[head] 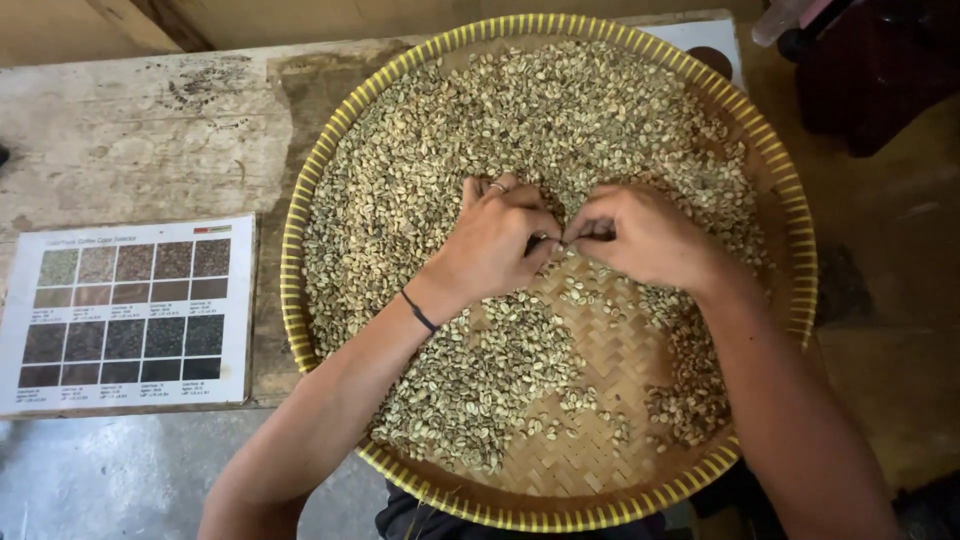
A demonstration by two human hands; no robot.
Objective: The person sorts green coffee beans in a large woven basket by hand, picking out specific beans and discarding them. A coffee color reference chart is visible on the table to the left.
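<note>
A round woven bamboo tray with a yellow rim (300,190) holds a thick layer of pale green coffee beans (520,120). My left hand (490,240), with a ring and a dark wrist band, rests on the beans at the tray's middle, fingers curled and pinched together. My right hand (640,235) sits right beside it, fingertips meeting the left's, also pinched over the beans. Whether a bean is between the fingers I cannot tell. A bare patch of weave (610,360) shows below the hands.
The tray sits on a worn wooden table (150,130). A printed chart of colour swatch photos (125,310) lies at the left. Dark red object (880,70) stands at the top right. Grey floor (120,470) shows below the table edge.
</note>
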